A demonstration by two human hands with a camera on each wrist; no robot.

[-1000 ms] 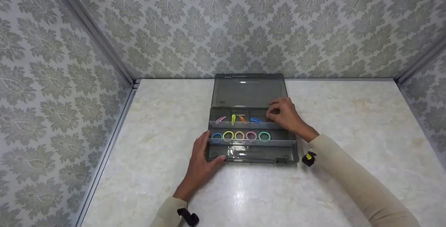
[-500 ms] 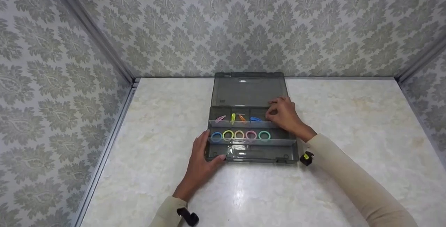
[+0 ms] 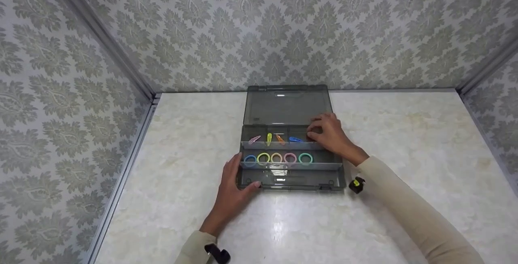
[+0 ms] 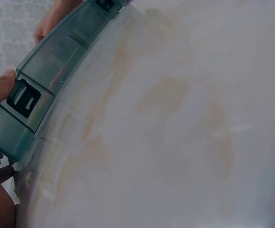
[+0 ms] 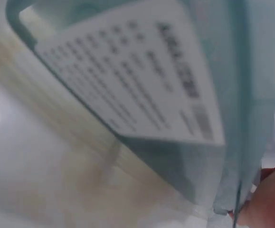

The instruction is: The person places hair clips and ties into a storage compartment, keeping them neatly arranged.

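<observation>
A dark translucent organizer box [image 3: 291, 177] lies with its lid [image 3: 287, 106] folded back. My left hand [image 3: 232, 189] grips its front left corner, thumb on the front edge and fingers along the side. In the left wrist view, the thumb [image 4: 2, 86] rests by a latch [image 4: 24, 98]. In the back row lie snap hair clips: pink [image 3: 254, 139], yellow [image 3: 269, 139], orange [image 3: 280, 138] and blue [image 3: 295, 139]. Over that row's right end, my right hand [image 3: 330, 133] reaches in with thumb and index finger curled together. Whatever is between those fingertips is hidden.
The middle row holds several coloured rings resembling hair ties, among them a green one [image 3: 306, 158]. A pale marbled tabletop [image 3: 194, 134] surrounds the box, and a patterned wall [image 3: 275, 25] stands behind the lid. A white printed label [image 5: 137, 71] shows on the box.
The head view shifts very slightly. Both hands keep nearly the same places on and over the box, and the visible clips and rings stay put.
</observation>
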